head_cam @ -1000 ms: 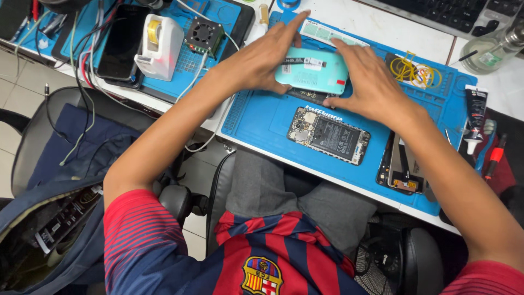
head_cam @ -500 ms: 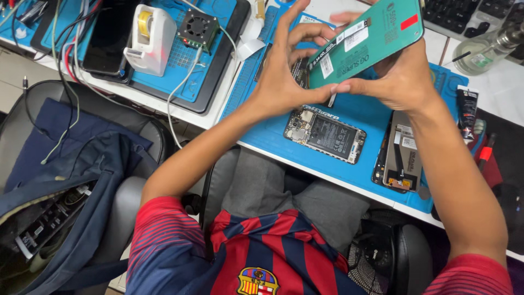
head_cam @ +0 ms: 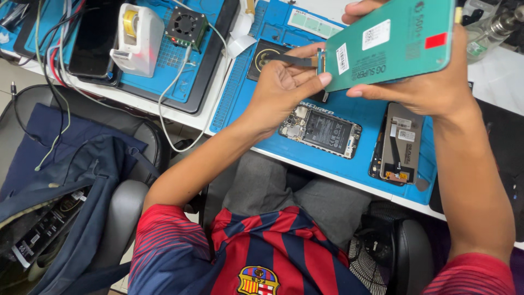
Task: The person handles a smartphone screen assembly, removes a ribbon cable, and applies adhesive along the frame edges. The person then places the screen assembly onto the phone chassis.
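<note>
Right hand (head_cam: 431,87) grips the teal rectangular phone back panel (head_cam: 390,43) by its lower edge, tilted above the blue silicone work mat (head_cam: 349,164). Left hand (head_cam: 284,87) pinches a thin dark flat strip (head_cam: 292,59) at the panel's left edge. Below lie an opened phone frame with exposed boards (head_cam: 321,131) and a grey screen assembly (head_cam: 397,143), apart, bare mat between them.

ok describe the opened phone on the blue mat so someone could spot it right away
Start at the big blue mat on the desk, right in front of the person. The opened phone lies flat just below the left hand. Unlike the grey screen part to its right, it shows a dark battery and bare circuit boards.
</note>
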